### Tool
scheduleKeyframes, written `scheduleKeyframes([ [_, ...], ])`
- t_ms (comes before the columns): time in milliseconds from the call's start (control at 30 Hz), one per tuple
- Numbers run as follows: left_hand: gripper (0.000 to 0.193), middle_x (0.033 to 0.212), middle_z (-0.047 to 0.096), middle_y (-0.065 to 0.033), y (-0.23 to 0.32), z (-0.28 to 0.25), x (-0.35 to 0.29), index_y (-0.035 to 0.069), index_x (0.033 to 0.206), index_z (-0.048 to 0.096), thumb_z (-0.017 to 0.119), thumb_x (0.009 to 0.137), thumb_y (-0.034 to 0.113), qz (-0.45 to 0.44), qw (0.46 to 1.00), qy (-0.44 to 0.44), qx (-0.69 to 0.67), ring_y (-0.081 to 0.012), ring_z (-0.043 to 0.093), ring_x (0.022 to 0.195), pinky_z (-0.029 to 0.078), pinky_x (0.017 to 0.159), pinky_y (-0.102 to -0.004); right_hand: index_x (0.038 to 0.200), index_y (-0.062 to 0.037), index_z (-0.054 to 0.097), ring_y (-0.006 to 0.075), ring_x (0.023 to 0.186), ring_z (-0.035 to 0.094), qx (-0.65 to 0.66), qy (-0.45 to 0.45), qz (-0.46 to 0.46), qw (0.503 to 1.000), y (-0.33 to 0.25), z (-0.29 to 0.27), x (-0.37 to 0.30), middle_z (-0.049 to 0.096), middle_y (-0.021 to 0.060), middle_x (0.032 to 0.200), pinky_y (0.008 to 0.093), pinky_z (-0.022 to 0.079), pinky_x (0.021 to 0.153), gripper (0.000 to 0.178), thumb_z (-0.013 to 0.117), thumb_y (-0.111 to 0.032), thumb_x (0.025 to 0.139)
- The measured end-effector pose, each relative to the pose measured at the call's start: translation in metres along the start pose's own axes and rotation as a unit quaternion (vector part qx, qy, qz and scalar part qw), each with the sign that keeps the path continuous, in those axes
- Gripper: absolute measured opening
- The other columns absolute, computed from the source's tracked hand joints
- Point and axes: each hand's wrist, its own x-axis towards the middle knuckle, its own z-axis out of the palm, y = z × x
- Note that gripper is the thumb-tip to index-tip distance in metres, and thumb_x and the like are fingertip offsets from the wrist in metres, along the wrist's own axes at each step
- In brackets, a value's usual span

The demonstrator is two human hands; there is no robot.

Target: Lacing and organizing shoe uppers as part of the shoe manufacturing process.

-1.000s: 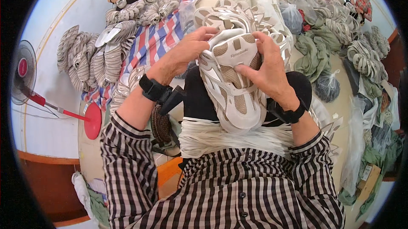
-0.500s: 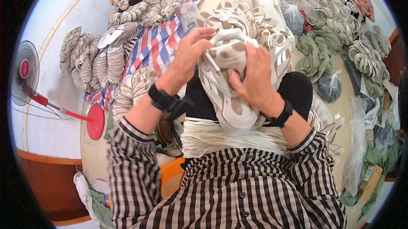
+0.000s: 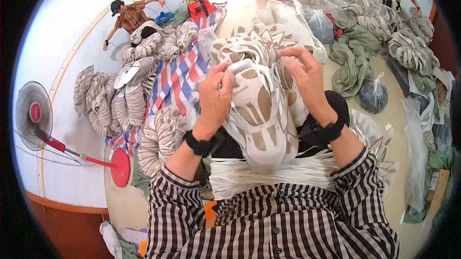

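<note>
A white and tan shoe upper [image 3: 261, 115] lies over my lap, toe toward me, on top of a thick stack of similar shoe uppers [image 3: 249, 43]. My left hand [image 3: 215, 99] is closed at its left edge, thumb and fingers pinching the side near the tongue. Off the right side of the opening, my right hand [image 3: 308, 77] is raised with fingers curled and thumb near the index fingertip. Whatever lies between those fingertips is too small to make out. Across my lap, below the toe, runs a bundle of flat white shoelaces [image 3: 269, 177].
More bundled uppers [image 3: 161, 139] stand at the left, beside a striped tarp [image 3: 175, 76]. A red-based fan [image 3: 120, 167] is by the wall. Green cloth [image 3: 353, 62] and a tied plastic bag [image 3: 372, 96] lie at the right. Other people work at the back.
My right hand has left the upper's middle and moved outward to the right. The tongue now lies flatter, its face showing. My left hand has shifted down along the edge. The view has shifted.
</note>
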Motion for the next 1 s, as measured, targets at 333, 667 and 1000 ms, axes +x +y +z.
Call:
scheduleKeyframes([
  [333,0.026,0.115,0.06,-0.0134,0.0,0.006,-0.009,-0.005,0.109,0.056,0.054,0.089,0.011,-0.095,0.992,-0.01,-0.076,-0.0178,0.055,0.099,0.042,0.086,-0.0275,0.105,-0.0013,0.064,0.0079,0.075,0.058,0.106,-0.277,0.384,0.875,0.087,0.012,0.034,0.066,0.0021,0.093,0.0229,0.046,0.063,0.039,0.05,-0.037,0.095],
  [667,0.039,0.096,0.065,-0.0211,-0.016,0.009,-0.009,0.0,0.116,0.055,0.059,0.082,0.019,-0.134,0.99,-0.023,-0.041,-0.0307,0.065,0.085,0.048,0.077,-0.0361,0.101,0.001,0.065,0.0073,0.077,0.057,0.117,-0.343,0.38,0.851,0.078,0.025,0.053,0.064,0.0027,0.086,0.0219,0.047,0.071,0.029,0.057,-0.025,0.091],
  [1000,0.033,0.083,0.063,-0.025,-0.033,0.024,0.016,-0.003,0.104,0.058,0.053,0.08,0.019,-0.092,0.994,-0.057,-0.031,-0.0428,0.06,0.081,0.047,0.074,-0.0448,0.104,0.0047,0.064,0.0166,0.089,0.061,0.086,-0.302,0.185,0.931,0.043,0.034,0.067,0.066,0.0072,0.102,0.0278,0.047,0.084,0.025,0.053,-0.011,0.088],
])
